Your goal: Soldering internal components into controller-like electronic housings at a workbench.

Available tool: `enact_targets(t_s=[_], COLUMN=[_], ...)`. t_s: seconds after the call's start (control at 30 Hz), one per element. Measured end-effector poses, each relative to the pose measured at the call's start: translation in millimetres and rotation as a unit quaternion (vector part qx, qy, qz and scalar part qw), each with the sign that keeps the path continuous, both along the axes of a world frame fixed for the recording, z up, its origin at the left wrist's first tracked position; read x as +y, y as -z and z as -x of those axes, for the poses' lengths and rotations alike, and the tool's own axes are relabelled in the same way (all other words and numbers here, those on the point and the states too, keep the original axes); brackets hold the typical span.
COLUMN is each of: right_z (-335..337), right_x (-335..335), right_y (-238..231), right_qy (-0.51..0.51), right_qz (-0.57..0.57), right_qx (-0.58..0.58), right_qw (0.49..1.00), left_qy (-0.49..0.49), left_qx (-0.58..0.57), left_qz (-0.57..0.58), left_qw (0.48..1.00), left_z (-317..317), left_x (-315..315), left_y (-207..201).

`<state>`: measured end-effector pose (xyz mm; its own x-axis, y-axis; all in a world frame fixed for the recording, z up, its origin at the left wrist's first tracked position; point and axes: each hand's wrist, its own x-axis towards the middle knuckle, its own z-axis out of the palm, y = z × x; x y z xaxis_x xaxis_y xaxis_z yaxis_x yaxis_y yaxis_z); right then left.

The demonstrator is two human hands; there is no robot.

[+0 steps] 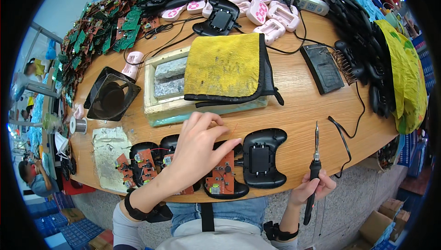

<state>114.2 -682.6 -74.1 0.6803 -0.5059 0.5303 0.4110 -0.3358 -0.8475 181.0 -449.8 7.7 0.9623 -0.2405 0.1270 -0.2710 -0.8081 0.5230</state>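
My right hand (pixel 313 188) grips the handle of a soldering iron (pixel 314 171) beyond the table's front edge, its metal tip pointing up and away from me. Palm down, my left hand (pixel 198 146) hovers over the row of game controller shells, fingers apart, with nothing visible between them. Beneath and beside it, an orange circuit board (pixel 222 179) rests in a black shell; part of it is hidden by the hand. Further left, more orange boards (pixel 146 165) with thin wires lie on black shells. A black controller shell (pixel 259 159) without a board lies right of the hand.
A yellow cloth (pixel 223 66) covers part of a framed tray (pixel 149 84) holding grey blocks. Around it are a square black fan (pixel 112 95), a solder spool (pixel 78 125), a black box (pixel 322 68), a coiled iron stand (pixel 347 64), piled boards (pixel 98 25) and pink shells (pixel 272 30).
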Motion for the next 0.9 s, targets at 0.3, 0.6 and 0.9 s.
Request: enact_targets(t_s=[0.3,0.6,0.9], right_z=[-1.4,-7.6,-12.4], right_x=[-2.7,-4.6,-14.7], right_y=[-1.9,-29.5,-38.8], right_qy=[0.001,-0.099,-0.254], right_qz=[-0.025,-0.096,-0.043], right_qx=[0.013,0.053,0.054], right_qw=[1.000,0.989,0.965], left_qy=[-0.023,-0.075,0.000], left_qx=[0.150,0.272,0.170], left_qz=[0.206,0.317,0.183], left_qw=[0.967,0.905,0.968], left_z=[-8.8,-0.9,-2.8], left_x=[-18.9,-24.2,-24.1], left_y=[8.0,-4.0,-1.1])
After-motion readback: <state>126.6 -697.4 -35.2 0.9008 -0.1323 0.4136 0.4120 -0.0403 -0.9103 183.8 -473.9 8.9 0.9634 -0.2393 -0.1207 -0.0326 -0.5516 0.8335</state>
